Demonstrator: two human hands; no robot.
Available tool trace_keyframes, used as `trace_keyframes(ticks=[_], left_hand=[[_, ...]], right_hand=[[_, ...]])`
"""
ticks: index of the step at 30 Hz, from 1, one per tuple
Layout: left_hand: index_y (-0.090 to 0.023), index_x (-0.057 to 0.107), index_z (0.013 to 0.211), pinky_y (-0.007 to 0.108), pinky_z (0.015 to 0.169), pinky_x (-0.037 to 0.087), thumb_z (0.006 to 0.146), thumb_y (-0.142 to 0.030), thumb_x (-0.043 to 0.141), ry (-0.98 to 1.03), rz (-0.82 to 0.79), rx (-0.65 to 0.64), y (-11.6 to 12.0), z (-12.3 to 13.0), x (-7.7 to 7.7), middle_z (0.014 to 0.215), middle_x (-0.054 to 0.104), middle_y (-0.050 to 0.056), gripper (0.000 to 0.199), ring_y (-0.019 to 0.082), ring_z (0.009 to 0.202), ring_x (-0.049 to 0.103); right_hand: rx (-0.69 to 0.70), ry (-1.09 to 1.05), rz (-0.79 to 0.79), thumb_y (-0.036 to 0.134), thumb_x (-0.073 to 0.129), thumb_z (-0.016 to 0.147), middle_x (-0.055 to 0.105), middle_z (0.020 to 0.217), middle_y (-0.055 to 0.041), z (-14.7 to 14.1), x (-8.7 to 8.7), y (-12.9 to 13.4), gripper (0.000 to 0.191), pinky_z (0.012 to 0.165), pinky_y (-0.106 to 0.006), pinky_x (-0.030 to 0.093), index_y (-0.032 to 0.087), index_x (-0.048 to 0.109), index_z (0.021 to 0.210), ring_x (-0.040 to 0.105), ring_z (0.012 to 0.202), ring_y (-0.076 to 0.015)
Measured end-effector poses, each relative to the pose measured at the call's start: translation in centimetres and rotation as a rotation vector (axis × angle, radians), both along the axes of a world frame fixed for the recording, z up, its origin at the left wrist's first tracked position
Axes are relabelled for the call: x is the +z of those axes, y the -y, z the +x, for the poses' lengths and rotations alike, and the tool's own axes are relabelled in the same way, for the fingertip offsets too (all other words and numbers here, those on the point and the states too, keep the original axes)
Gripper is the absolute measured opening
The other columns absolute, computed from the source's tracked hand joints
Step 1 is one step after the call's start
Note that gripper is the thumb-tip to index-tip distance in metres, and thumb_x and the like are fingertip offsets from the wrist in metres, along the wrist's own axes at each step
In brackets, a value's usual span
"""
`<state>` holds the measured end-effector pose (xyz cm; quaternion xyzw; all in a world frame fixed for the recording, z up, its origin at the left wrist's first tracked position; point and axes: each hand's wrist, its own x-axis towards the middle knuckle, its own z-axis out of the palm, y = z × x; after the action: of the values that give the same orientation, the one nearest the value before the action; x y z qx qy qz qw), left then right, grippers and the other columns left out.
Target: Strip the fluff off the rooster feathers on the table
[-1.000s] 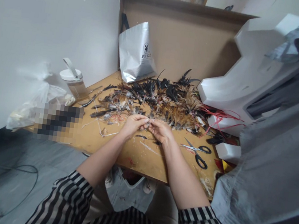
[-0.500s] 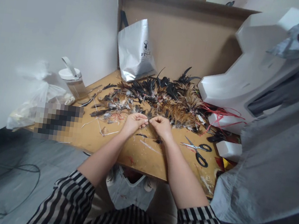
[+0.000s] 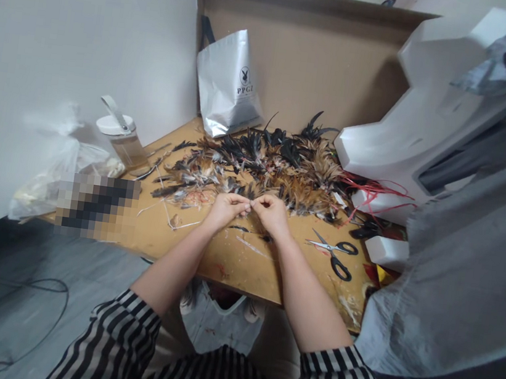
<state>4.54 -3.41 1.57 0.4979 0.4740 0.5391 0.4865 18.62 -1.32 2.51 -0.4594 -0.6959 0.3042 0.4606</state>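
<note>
My left hand (image 3: 226,211) and my right hand (image 3: 272,215) meet fingertip to fingertip over the front of the wooden table (image 3: 241,278). Both are closed in a pinch, and whatever lies between the fingertips is too small to make out. Just beyond them spreads a broad heap of brown and black feathers (image 3: 279,165), with some white fluff and red thread among them. Loose bits and a thin whitish strip (image 3: 254,247) lie on the wood below the hands. To the right of my right hand rest black-handled scissors (image 3: 340,267), blades apart.
A silver bag (image 3: 227,83) stands against the cardboard at the back. On the left are a lidded drink cup (image 3: 124,135) and a tied plastic bag (image 3: 49,181). Red strings (image 3: 376,193) hang by a white foam-like piece (image 3: 393,115) on the right, near grey cloth (image 3: 466,273).
My fingertips stay together, with only a slight shift of the fingers. The whole view has moved a little; the feathers, scissors and bags lie as before.
</note>
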Motion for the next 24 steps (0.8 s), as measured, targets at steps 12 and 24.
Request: trace_keyframes(ticks=[12, 24], left_hand=[[-0.011, 0.065, 0.067, 0.020, 0.051, 0.038, 0.057, -0.026, 0.071, -0.019, -0.016, -0.100, 0.3, -0.4, 0.3, 0.056, 0.061, 0.002, 0.020, 0.008, 0.049, 0.051], [-0.011, 0.064, 0.071, 0.020, 0.052, 0.038, 0.057, -0.030, 0.074, 0.129, -0.040, -0.227, 0.3, -1.0, 0.2, 0.062, 0.063, 0.003, 0.026, 0.007, 0.051, 0.051]], right_hand=[[0.127, -0.246, -0.283, 0.039, 0.062, 0.065, 0.051, 0.049, 0.0033, 0.2, 0.0, -0.2, 0.024, 0.047, -0.022, 0.034, 0.015, 0.061, 0.062, 0.042, 0.045, -0.0078], [0.305, -0.605, -0.571, 0.028, 0.070, 0.051, 0.043, 0.046, 0.0102, 0.1, -0.1, -0.4, 0.032, 0.037, -0.016, 0.026, 0.019, 0.044, 0.069, 0.038, 0.037, -0.0045]])
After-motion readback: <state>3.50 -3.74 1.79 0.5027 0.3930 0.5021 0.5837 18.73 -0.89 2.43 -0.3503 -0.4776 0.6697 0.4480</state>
